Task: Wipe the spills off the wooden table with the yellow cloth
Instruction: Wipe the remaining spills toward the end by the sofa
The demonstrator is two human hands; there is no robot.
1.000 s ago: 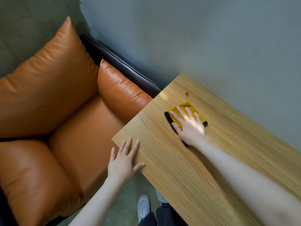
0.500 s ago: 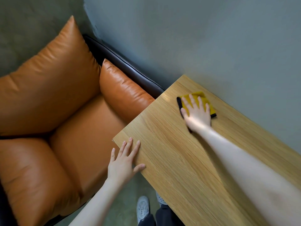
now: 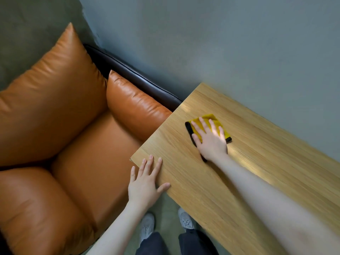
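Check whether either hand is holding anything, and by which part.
Nothing is gripped: right hand presses flat on the yellow cloth; left hand rests open on the table edge.

Soft dim daylight; glare streaks on table (image 3: 244, 159); right forearm (image 3: 276, 203) blurred; wide-angle bending.

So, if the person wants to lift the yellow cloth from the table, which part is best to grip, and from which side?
Probably the far yellow edge of the yellow cloth, approached from above on the wall side. The cloth lies flat and folded on the wooden table, and the right hand covers its near part, so only that far edge and the dark left border are free to pinch with the fingers.
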